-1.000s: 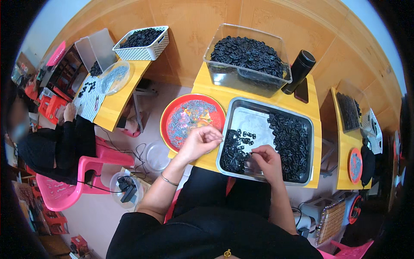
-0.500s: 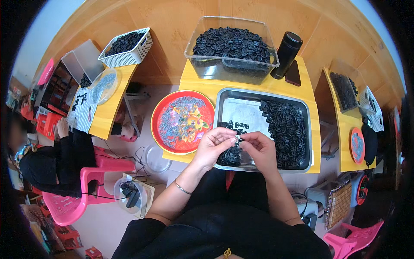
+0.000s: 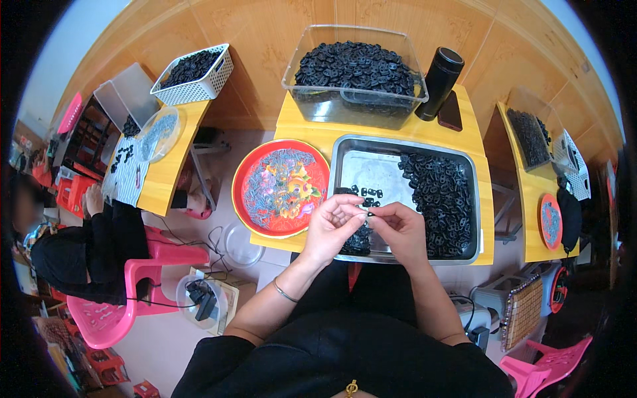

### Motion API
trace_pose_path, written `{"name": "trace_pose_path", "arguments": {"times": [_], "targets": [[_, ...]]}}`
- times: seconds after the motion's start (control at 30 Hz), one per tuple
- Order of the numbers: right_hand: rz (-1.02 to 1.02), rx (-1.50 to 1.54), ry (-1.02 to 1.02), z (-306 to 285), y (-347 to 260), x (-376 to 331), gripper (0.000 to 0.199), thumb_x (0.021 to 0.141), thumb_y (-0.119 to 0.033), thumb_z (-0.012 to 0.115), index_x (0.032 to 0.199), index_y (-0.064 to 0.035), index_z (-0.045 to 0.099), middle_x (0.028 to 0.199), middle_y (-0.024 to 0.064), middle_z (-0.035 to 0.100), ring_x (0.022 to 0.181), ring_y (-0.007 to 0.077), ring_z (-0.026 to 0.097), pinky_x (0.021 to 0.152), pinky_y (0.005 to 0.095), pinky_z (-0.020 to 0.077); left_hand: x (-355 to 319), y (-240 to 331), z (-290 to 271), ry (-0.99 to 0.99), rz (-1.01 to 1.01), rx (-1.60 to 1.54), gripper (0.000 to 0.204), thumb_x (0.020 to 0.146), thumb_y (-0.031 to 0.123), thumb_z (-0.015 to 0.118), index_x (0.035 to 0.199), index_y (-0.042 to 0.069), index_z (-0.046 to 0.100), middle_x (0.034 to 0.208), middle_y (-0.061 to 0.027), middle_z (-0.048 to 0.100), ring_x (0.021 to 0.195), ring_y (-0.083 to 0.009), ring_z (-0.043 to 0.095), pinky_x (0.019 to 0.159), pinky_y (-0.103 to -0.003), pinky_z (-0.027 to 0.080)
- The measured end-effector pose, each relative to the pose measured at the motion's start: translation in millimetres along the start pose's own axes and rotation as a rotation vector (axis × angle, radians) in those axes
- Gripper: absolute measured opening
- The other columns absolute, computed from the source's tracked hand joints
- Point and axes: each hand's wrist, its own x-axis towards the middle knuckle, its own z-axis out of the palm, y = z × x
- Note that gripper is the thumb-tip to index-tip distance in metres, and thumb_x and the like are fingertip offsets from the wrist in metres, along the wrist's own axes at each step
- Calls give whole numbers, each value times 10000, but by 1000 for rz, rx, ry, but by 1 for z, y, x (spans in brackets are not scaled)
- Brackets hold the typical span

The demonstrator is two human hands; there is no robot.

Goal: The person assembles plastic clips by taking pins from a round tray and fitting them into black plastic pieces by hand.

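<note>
My left hand [image 3: 330,225] and my right hand [image 3: 401,230] meet over the near side of a metal tray [image 3: 340,156], fingertips almost touching. A small black plastic piece [image 3: 371,213] shows at the tips of my right thumb and forefinger. My left thumb and fingers are pinched together; whatever is between them is too small to make out. Loose black plastic pieces [image 3: 441,205] heap along the tray's right side, and several more lie just beyond my fingertips. Left of the tray, a red round tray [image 3: 244,166] with a flower print holds many thin grey metal pins [image 3: 262,199].
Behind the metal tray stands a clear bin [image 3: 312,109] heaped with black pieces, beside a black flask [image 3: 441,83] and a phone [image 3: 451,113]. At the left table [image 3: 159,189] another person [image 3: 79,255] sits on a pink chair [image 3: 133,285]. A second table [image 3: 531,232] stands right.
Both hands stay in nearly the same place, with only slight finger movement at the small black piece. The trays and their contents look unchanged.
</note>
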Motion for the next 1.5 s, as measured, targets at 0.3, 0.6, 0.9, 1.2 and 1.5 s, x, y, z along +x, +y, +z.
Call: {"name": "trace_pose_path", "arguments": {"times": [0.3,0.6,0.9,1.2,1.5], "targets": [[12,133,63,3,-2,1,156,767,30,586,922,34,599,822,58,623,706,76,575,638,181,455,0,10,10,74,-1,-64,237,808,-19,557,1041,-16,518,880,-73,607,818,-110,587,760,-231,475],[-95,15,60,5,2,-2,169,752,55,597,917,19,600,862,65,618,768,84,580,691,192,458,-1,0,2,17,-24,10,63,835,46,552,881,3,554,800,-26,586,723,-73,560,666,-199,458],[-40,152,71,13,-4,-3,146,756,13,610,901,21,588,831,58,617,735,101,592,685,224,485,-5,-10,14,117,92,50,51,839,36,542,858,-10,556,787,-30,566,710,-72,558,651,-200,457],[2,163,119,-4,7,-1,140,785,6,561,924,8,580,804,34,588,706,79,555,629,192,441,3,-4,5,42,47,165,168,835,46,544,982,-31,564,859,-63,604,778,-95,583,699,-218,475],[49,180,211,-42,19,-5,116,813,-4,536,929,0,550,825,40,567,751,101,569,662,196,445,30,-11,3,-361,376,1236,154,678,92,636,808,27,583,771,-120,556,775,-297,547,696,-365,452]]}}
